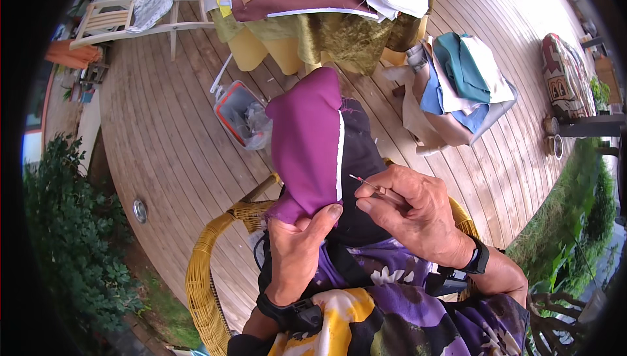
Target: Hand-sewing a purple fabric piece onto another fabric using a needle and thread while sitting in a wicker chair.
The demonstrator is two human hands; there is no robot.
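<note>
My left hand (301,246) pinches the lower end of a purple fabric piece (308,150) between thumb and fingers. The fabric drapes forward over my black-clad leg, and a white strip (340,155) runs along its right edge. Just right of the cloth, my right hand (411,209) grips a seam ripper (379,188) by its handle. The tool's thin metal tip, with a small red ball, points up and left towards the white strip without touching it. Loose purple threads (351,106) lie on the dark cloth past the fabric.
Ahead stands a table with a gold cloth (333,38) and stacked fabric pieces (303,3). A clear bin with an orange rim (230,123) stands on the wooden deck (161,126) at left. More folded fabrics (460,72) are heaped at right. Wicker chair arms (201,263) flank me.
</note>
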